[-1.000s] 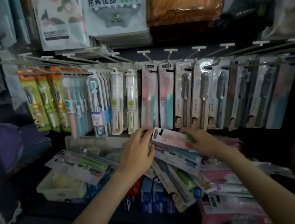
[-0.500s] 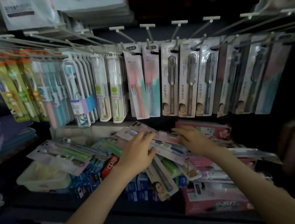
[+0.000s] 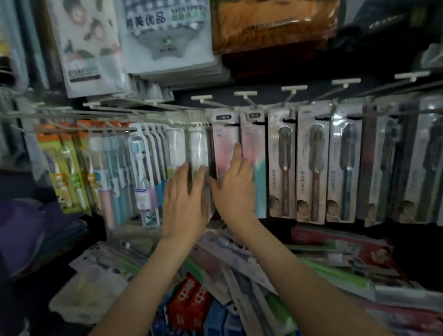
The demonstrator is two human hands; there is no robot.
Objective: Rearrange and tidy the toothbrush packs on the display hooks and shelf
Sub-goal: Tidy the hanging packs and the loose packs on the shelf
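Toothbrush packs hang in a row from white display hooks (image 3: 246,96). My left hand (image 3: 184,203) lies flat, fingers straight, against the clear tube packs (image 3: 196,140) in the middle of the row. My right hand (image 3: 234,188) is just beside it and touches the pink pack (image 3: 224,140), its index finger pointing up and its thumb spread toward the left hand. A teal pack (image 3: 257,143) and grey brush packs (image 3: 284,162) hang to the right. Loose toothbrush packs (image 3: 238,252) lie heaped on the shelf under my forearms. The frame is motion-blurred.
Orange and green packs (image 3: 63,176) hang at the left. Red toothpaste boxes (image 3: 191,296) and blue boxes (image 3: 215,326) sit at the shelf front, with a white tray (image 3: 74,304) at the lower left. Bagged towels (image 3: 165,25) hang above the hooks.
Both hands have left the heap on the shelf and risen to the hanging row. The pack they handled a second ago is no longer in them. The camera has tilted up.
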